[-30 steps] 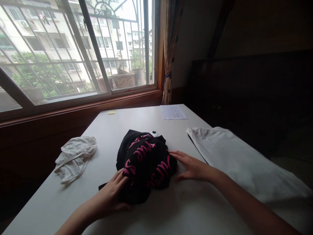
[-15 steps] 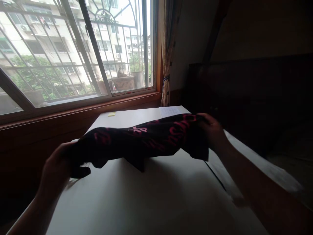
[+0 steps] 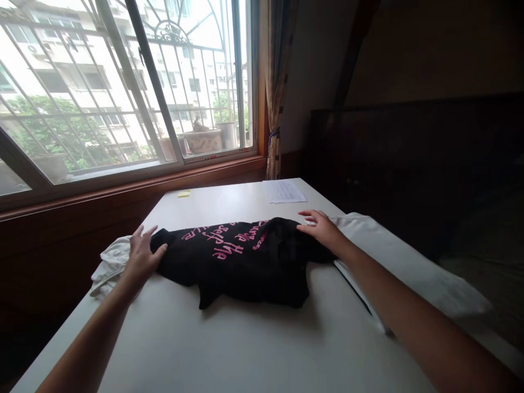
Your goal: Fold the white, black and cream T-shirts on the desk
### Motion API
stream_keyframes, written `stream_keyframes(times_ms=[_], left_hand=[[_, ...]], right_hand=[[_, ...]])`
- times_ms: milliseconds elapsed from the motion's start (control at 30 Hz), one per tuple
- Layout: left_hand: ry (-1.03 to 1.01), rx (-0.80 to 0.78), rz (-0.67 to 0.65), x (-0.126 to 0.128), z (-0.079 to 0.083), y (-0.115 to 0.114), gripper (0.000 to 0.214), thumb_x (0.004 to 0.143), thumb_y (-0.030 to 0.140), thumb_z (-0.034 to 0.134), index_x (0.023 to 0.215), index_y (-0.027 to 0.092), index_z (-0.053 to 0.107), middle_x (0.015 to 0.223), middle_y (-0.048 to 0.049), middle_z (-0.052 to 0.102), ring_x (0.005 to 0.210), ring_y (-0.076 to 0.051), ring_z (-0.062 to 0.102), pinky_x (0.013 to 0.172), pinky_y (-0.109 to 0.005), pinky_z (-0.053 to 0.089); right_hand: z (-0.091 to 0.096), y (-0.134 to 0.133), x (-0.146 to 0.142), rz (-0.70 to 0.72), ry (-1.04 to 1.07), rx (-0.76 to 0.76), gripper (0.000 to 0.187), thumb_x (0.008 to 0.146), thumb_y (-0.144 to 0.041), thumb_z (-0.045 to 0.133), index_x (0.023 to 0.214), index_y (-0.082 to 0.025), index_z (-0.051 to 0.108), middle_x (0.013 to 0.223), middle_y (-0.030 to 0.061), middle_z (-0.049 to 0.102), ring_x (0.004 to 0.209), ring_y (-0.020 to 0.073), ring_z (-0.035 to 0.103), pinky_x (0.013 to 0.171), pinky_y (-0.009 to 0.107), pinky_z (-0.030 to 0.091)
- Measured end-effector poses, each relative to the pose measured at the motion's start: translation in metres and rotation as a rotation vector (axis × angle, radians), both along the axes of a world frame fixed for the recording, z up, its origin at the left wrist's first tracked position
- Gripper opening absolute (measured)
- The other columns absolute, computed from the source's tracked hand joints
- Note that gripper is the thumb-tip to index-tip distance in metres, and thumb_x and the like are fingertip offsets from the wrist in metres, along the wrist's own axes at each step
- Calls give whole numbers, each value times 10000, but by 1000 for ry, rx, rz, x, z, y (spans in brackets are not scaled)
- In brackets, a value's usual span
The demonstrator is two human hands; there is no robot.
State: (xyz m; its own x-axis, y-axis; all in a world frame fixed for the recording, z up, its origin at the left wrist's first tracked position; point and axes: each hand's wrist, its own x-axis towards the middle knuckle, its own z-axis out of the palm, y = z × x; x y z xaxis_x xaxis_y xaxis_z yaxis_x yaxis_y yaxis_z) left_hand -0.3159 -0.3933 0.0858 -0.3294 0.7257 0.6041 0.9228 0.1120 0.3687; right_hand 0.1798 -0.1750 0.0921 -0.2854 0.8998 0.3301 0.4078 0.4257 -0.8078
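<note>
A black garment with pink lettering, perhaps a T-shirt, lies across the white table, creased and uneven along its near edge. At its left end is my left hand, fingers spread and thumb at the cloth's edge. My right hand rests over the right end with its fingers stretched out and apart. Neither hand grips the cloth. Just beyond my left hand, a crumpled white cloth sits on the table's left edge.
Another white cloth spreads along the table's right side, partly behind my right arm. A dark-edged flat item lies beside it. Toward the back are a printed paper sheet and a yellow note. A window and curtain stand beyond.
The black garment, held stretched and blurred above the table between both hands, has come down onto the tabletop. Both hands have let go and their fingers have spread.
</note>
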Motion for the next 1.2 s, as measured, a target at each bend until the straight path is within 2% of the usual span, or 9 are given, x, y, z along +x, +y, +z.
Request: stream_keyframes(times_ms=[67, 167, 267, 433, 633, 833, 1033, 1100, 1200], left_hand=[[83, -5, -131, 23, -10, 0, 399, 931, 393, 580, 1296, 233, 593, 1469, -132, 471, 1430, -366, 405, 1169, -587, 365], [211, -104, -475, 69, -15, -7, 220, 978, 297, 557, 1169, 272, 664, 1288, -73, 629, 1307, -286, 533, 1098, -492, 464], [327, -233, -663, 118, -15, -14, 276, 962, 265, 615, 1234, 284, 654, 1249, -64, 657, 1218, -257, 567, 1018, -429, 513], [476, -326, -650, 159, -25, -13, 467, 870, 249, 735, 1320, 267, 612, 1245, -79, 654, 1152, -288, 585, 967, -475, 512], [525, -362, -631, 160, -38, -1, 140, 927, 158, 588, 1021, 214, 675, 963, -53, 673, 867, -220, 622, 765, -374, 517], [200, -421, -802, 176, -13, -14, 111, 912, 172, 584, 988, 197, 662, 949, -58, 672, 856, -194, 644, 722, -290, 517], [-83, -630, -1126, 202, 33, -39, 209, 1002, 218, 513, 1080, 253, 703, 955, -24, 696, 800, -126, 661, 698, -207, 508], [-32, -572, -1081, 195, 39, -34, 230, 1012, 230, 499, 1111, 265, 704, 994, -35, 700, 853, -143, 665, 749, -226, 527], [89, -374, -815, 160, 32, -14, 240, 1009, 281, 517, 1180, 277, 686, 1153, -70, 692, 1064, -222, 647, 919, -344, 547]], right_hand=[[-8, -10, 0, 97, -116, 32, 273, 785, -338, 724, 1040, -241, 738, 1153, 70, 674, 1116, 264, 648, 998, 419, 520], [-11, -22, 4, 240, -229, -21, 210, 821, -318, 678, 998, -230, 749, 1068, 55, 710, 1024, 245, 673, 950, 392, 530], [-14, -28, 11, 332, -346, -52, 236, 820, -336, 695, 1025, -232, 751, 1088, 53, 720, 1020, 253, 667, 941, 390, 517], [-17, -54, 10, 405, -483, -73, 296, 902, -498, 646, 865, -224, 751, 1003, 63, 718, 977, 255, 656, 935, 388, 485], [-19, -117, -6, 615, -502, -170, 332, 849, -551, 719, 995, -258, 769, 1024, 45, 697, 1003, 238, 623, 872, 326, 475], [-20, -130, 16, 468, -432, -215, 144, 814, -306, 687, 950, -262, 699, 936, 20, 669, 871, 215, 624, 769, 314, 479], [-6, -108, 82, 194, -206, -248, 171, 851, -415, 659, 912, -261, 617, 946, 33, 678, 964, 268, 643, 805, 344, 518], [-9, -98, 104, 74, -214, -219, 208, 853, -460, 651, 901, -262, 615, 922, 35, 678, 927, 268, 644, 795, 356, 520], [-26, -80, 131, -149, -189, -153, 240, 836, -497, 638, 874, -263, 596, 877, 35, 661, 879, 268, 639, 780, 380, 519]])
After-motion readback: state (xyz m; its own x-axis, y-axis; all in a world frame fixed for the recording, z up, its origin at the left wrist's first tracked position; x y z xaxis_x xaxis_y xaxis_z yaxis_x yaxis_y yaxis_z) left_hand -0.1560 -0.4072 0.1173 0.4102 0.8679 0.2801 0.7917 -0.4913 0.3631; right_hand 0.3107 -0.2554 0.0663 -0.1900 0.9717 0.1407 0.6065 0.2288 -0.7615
